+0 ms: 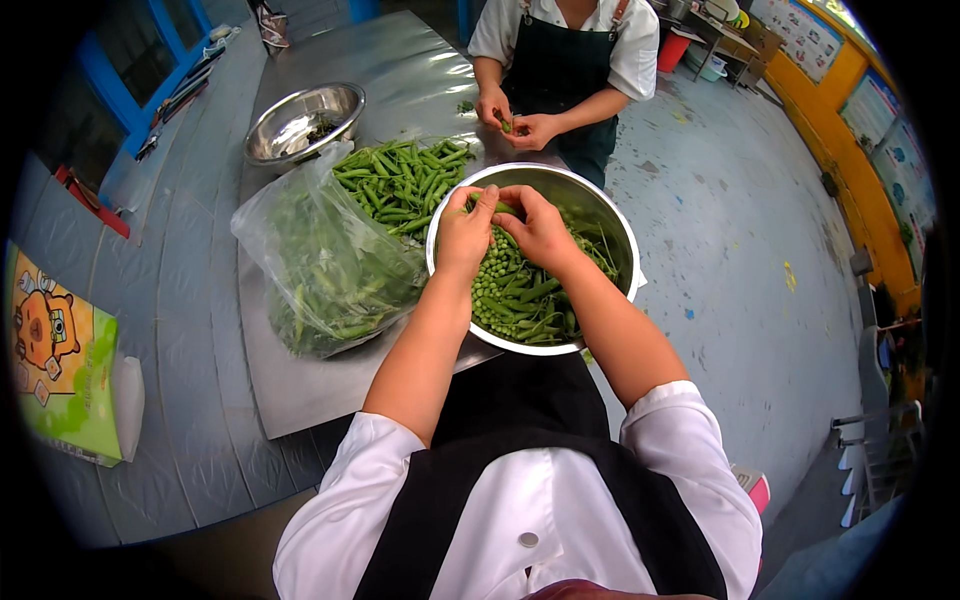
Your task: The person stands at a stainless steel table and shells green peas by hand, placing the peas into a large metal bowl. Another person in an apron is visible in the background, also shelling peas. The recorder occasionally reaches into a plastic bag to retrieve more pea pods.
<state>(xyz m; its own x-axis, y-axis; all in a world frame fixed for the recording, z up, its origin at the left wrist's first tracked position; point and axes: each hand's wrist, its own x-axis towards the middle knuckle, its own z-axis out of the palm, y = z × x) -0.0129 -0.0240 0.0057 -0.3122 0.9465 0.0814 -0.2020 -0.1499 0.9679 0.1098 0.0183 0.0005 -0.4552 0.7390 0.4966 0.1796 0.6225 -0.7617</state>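
The left hand (466,236) and right hand (541,236) pinch a pod (511,210) over the bowl (628,238) at the table's (292,388) edge, bag (335,262) close left, grey floor (730,230) spreading right.

Close head-height view, steeply downward

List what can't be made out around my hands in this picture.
Head view:
Whether the pod between the left hand and right hand is split: fingers cover it.
Large bowl floor: buried under peas and pods.
Inside the bag: details clouded by plastic.
Dark bits in the small bowl: too small to identify.
Co-worker: head cut off by the top edge.
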